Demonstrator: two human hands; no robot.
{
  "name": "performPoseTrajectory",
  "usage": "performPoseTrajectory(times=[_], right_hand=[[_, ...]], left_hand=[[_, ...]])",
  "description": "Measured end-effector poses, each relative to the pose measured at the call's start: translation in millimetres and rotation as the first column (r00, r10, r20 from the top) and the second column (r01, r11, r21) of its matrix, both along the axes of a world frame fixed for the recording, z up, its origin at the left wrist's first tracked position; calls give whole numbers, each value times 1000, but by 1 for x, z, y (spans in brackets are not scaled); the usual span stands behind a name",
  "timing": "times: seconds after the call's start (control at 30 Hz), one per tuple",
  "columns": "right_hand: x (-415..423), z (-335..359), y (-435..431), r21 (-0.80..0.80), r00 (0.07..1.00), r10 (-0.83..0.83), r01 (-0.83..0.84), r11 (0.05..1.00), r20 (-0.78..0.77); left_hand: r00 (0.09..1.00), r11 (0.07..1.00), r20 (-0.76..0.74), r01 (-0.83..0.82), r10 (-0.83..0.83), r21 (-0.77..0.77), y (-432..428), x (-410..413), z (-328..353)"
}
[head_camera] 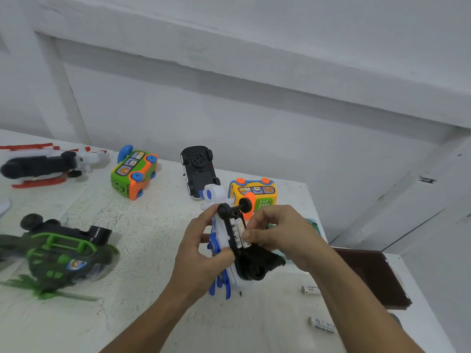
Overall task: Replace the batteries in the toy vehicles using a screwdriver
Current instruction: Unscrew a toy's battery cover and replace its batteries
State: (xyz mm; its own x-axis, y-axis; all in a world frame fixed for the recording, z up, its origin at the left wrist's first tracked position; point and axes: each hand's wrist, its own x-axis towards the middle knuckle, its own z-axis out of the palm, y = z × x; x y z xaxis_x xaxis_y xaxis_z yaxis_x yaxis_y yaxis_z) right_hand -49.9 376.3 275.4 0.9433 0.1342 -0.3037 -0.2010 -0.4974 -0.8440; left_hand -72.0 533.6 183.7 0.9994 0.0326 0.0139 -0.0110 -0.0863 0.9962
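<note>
- Swapping cells in white-blue toy vehicle point(219, 229), flipped belly-up & held just above tabletop point(153, 238), near its right side.
- Left hand point(201, 250) clamped round toy's body, steadying it.
- Right hand point(277, 233) curled at open batt. bay, thumb & fingertips pinching outer of two seated batteries point(238, 231); going in or coming out, can't tell.
- Loose batteries point(309, 290), two, lying on tabletop to the right, apart from each other; old or fresh unclear.
- Next, prob.: finish seating/pulling cells w/ polarity checked, then refit bay cover & drive screw. Calls for firm left grip & straight thumb press.
- Cover, screw, screwdriver not in view; need locating first.
- Black car point(200, 170) belly-up further back, green helicopter point(63, 253) at left, likely waiting their turn.
</note>
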Motion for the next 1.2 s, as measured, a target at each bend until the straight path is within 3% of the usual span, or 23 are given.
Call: performPoseTrajectory(times=[0.2,0.47,0.53,0.63,0.73,0.8,0.9,1.07,1.2], right_hand=[[7,-5,1,38,1000,8,-7,999,-27],[12,-11,8,-50,999,23,-21,999,34],[14,-13,7,51,1000,16,-17,999,17],[15,-14,-3,413,996,11,27,910,-92],[8,-15,-14,604,973,229,-175,778,-13],[0,-15,-13,554,938,337,-321,768,77],[-2,-15,-4,415,922,355,-387,823,156],[-5,-10,11,399,920,314,-385,832,234],[-6,-7,27,205,908,274,-348,915,316]], left_hand=[[1000,999,-1,7,-7,-38,4,1,-2],[998,994,-56,2,-8,-106,7,4,0],[998,992,-62,2,-10,-123,11,3,2],[998,979,-62,-15,2,-202,19,2,4],[996,960,-79,-51,30,-276,29,-1,7],[995,955,-92,-56,31,-292,34,-4,10],[994,957,-109,-56,26,-285,37,-9,12],[994,960,-107,-66,39,-271,41,-17,10],[994,965,-106,-60,33,-255,45,-22,8]])
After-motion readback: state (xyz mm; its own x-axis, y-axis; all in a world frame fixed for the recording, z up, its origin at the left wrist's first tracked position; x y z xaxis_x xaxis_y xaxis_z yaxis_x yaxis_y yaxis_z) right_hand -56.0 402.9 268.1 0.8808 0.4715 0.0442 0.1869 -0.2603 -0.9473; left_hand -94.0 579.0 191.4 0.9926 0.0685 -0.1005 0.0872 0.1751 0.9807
